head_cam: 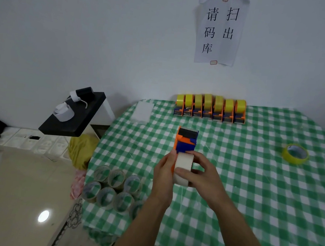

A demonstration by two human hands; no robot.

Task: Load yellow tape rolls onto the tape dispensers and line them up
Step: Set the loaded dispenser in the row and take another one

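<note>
- The dispenser (186,143) is held above the table (249,200) at centre. Its long axis runs away from the person, cutter end far, spool end near.
- The left hand (163,174) grips the dispenser along its left side. The right hand (202,174) is curled over a pale roll (183,162) seated at the spool end, fingers wrapped across its face.
- The pale roll is not yellow, so it probably has to come off first.
- The loose yellow tape roll (295,154) lies flat on the cloth, well apart to the right and slightly farther off. The right hand is the nearer one, and nothing lies between the two.
- Seven loaded dispensers (210,107) stand side by side at the far edge, against the wall. The open end of the row on the right is the likely slot for this unit.
- A cluster of clear rolls (111,187) sits near the left edge, beside the left forearm, outside the reach path.
</note>
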